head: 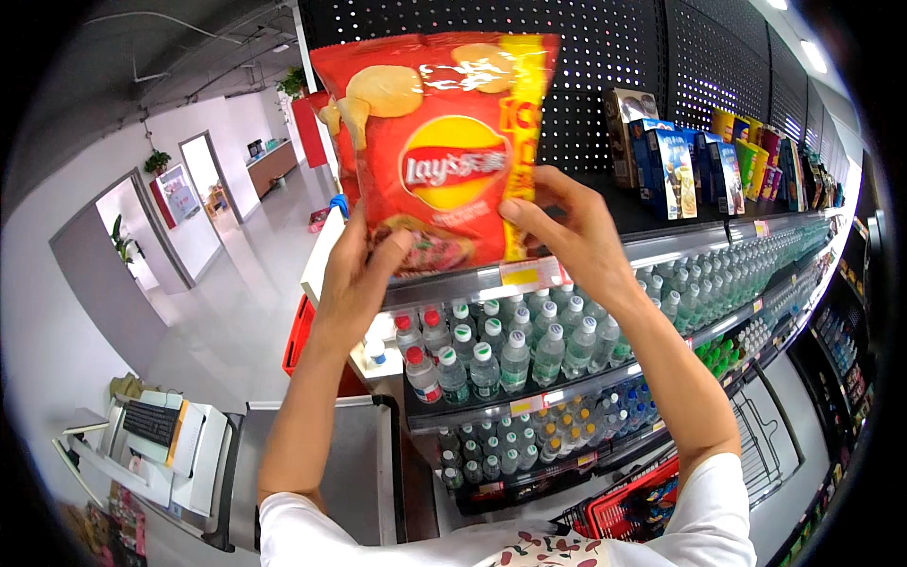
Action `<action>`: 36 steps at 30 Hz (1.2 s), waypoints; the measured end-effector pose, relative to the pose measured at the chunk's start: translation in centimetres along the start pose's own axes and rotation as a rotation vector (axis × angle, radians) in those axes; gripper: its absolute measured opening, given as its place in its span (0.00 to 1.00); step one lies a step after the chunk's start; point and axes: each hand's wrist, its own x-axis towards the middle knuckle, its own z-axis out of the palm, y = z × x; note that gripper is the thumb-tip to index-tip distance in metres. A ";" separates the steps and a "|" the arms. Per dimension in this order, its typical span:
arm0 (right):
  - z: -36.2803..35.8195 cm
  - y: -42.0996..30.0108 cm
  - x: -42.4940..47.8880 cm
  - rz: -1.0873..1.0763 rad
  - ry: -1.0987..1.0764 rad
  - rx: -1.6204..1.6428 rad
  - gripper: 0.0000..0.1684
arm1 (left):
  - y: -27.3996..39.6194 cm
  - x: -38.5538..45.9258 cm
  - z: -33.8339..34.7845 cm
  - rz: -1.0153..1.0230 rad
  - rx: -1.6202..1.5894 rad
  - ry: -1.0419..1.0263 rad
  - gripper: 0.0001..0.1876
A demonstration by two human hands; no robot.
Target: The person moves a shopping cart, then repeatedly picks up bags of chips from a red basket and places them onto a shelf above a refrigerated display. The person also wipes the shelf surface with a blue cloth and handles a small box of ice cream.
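Note:
A red Lay's potato chip bag (432,142) with a yellow strip down its right side stands upright between my hands, above the front of the top shelf (659,244). My left hand (358,269) grips its lower left corner, thumb lying across the front. On the right edge, my right hand (577,220) pinches the yellow strip with the thumb in front; most of its fingers are behind the bag. Another red bag (345,159) shows partly behind the left edge. Whether my left fingers also touch that rear bag is hidden.
Boxed snacks (669,170) stand farther right on the top shelf, before a black perforated back panel (581,135). Rows of bottles (517,358) fill the shelves below. A red shopping basket (631,500) is low right. A grey-topped counter (322,468) and a keyboard (151,421) are lower left.

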 end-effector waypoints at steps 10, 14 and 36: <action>5.0 9.0 8.6 0.040 -0.052 -0.125 0.30 | -7.4 5.2 -6.0 -0.036 0.138 -0.022 0.25; 5.8 9.4 7.8 0.092 -0.112 -0.153 0.31 | -7.9 4.8 -6.4 -0.044 0.136 -0.032 0.24; 4.9 8.6 7.5 0.007 -0.085 -0.284 0.30 | -7.4 4.8 -6.5 -0.113 0.314 0.099 0.29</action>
